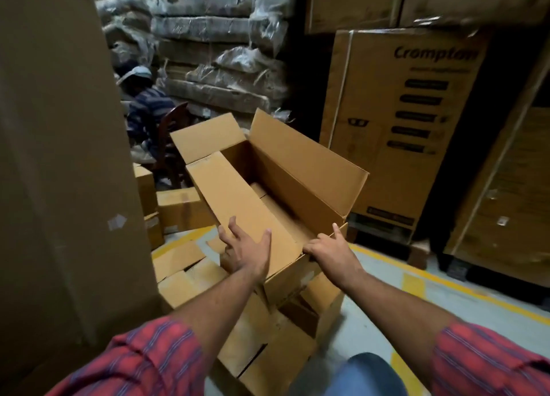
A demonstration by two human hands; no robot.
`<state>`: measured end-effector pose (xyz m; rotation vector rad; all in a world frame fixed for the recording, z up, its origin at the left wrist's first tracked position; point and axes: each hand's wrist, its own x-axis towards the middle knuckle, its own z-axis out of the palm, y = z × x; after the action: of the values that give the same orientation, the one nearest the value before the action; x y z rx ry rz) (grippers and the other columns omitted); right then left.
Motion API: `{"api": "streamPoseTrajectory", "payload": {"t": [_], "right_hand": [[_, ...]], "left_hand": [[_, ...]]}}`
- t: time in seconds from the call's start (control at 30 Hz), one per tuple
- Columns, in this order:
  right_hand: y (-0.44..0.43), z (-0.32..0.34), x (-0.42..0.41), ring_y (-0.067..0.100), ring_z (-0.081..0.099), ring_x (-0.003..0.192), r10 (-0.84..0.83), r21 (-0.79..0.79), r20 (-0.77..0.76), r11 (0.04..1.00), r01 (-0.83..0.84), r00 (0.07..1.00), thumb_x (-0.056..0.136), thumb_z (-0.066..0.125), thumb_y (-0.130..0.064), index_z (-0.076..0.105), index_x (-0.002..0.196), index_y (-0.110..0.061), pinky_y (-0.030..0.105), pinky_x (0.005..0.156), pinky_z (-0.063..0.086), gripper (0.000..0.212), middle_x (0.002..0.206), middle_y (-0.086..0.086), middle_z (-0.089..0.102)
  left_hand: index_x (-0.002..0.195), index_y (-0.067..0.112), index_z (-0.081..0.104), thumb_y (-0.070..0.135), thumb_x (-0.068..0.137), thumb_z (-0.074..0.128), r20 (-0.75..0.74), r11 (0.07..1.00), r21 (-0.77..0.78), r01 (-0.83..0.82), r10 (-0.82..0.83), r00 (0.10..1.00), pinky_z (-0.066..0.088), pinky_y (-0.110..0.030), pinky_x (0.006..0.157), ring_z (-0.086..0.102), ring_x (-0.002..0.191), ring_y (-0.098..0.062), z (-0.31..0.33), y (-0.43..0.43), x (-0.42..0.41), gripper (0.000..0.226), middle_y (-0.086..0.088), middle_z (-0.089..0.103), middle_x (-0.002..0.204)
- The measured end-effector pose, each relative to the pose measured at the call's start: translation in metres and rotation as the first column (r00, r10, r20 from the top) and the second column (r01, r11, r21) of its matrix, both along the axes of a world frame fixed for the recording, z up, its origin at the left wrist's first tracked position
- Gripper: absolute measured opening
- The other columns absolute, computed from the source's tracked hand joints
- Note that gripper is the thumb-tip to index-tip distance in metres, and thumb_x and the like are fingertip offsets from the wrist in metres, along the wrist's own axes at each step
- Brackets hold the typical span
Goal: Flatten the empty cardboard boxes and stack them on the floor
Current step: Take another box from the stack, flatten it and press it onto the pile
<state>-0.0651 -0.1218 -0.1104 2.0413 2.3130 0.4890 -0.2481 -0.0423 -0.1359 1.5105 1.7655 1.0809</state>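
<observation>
Warehouse aisle, dim, grey floor [387,291] with yellow lines on the right. Tall plain carton [59,157] walls off your left side. Far back: plastic-wrapped bundles [220,32] stacked high. Right: big Crompton carton [401,122] on a pallet, more large cartons behind and beside it. Far left, between the tall carton and the bundles, another person [143,104] sits on a wooden chair [169,148], wearing a striped shirt.

Your open box [268,187] is centre frame, long and narrow, top flaps up, tilted away from you. It's empty apart from its bottom flaps showing inside. It sits on a loose pile of cardboard boxes [253,321] on the floor just in front of you; that pile looks partly collapsed and not neatly stacked. A few small closed boxes [178,208] are on the floor to the left of it.

Your left hand [244,250] is on the near end of the left long flap, fingers spread, thumb over the flap's inner face: a loose grasp on the flap, not a fist. Your right hand [327,247] is on the near right corner of the box, fingers curled over the top edge of the near end wall, index finger pointing up along the corner. Both red checked sleeves are rolled to the forearm. Box not yet flattened.
</observation>
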Motion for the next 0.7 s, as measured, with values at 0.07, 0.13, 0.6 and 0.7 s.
{"api": "streamPoseTrajectory", "payload": {"t": [0.07,0.13,0.6,0.7], "right_hand": [[-0.022,0.012,0.032,0.016,0.057,0.112,-0.028,0.079,-0.009,0.997,0.028,1.0,0.099,0.068,-0.013,0.07,0.115,-0.033,0.068,0.126,0.009,0.026,0.111,-0.013,0.071],[-0.047,0.022,0.067,0.014,0.058,0.108,-0.062,0.134,-0.028,0.989,0.065,0.998,0.096,0.072,-0.015,0.071,0.115,-0.036,0.068,0.125,0.012,0.029,0.107,-0.016,0.071],[-0.244,0.001,0.219,0.006,0.057,0.1,-0.273,0.351,-0.447,0.823,0.447,0.852,0.093,0.073,-0.006,0.073,0.105,-0.029,0.057,0.127,0.007,0.025,0.1,-0.017,0.068],[-0.269,-0.019,0.238,0.002,0.051,0.104,-0.25,0.349,-0.56,0.794,0.499,0.79,0.087,0.074,0.003,0.068,0.101,-0.03,0.054,0.128,0.003,0.037,0.102,-0.022,0.062]], "left_hand": [[0.154,0.032,0.01,0.061,0.09,0.067,0.071,0.998,0.045,0.052,-0.055,0.996,0.044,-0.053,0.106,0.046,0.134,-0.045,0.021,-0.013,0.028,0.09,-0.008,0.011,0.164],[0.156,0.03,0.012,0.059,0.091,0.068,0.165,0.989,0.091,0.115,-0.129,0.978,0.043,-0.052,0.109,0.045,0.136,-0.043,0.036,-0.026,0.059,0.091,-0.009,0.015,0.162],[0.15,0.013,0.053,0.102,0.075,0.024,0.683,0.669,-0.377,0.64,-0.266,0.68,0.044,-0.056,0.11,0.058,0.129,-0.039,-0.04,-0.115,0.24,0.12,-0.017,0.062,0.143],[0.141,0.027,0.061,0.108,0.055,0.038,0.781,0.572,-0.362,0.736,-0.245,0.574,0.059,-0.058,0.09,0.071,0.111,-0.039,-0.063,-0.134,0.263,0.121,-0.015,0.075,0.121]]}}
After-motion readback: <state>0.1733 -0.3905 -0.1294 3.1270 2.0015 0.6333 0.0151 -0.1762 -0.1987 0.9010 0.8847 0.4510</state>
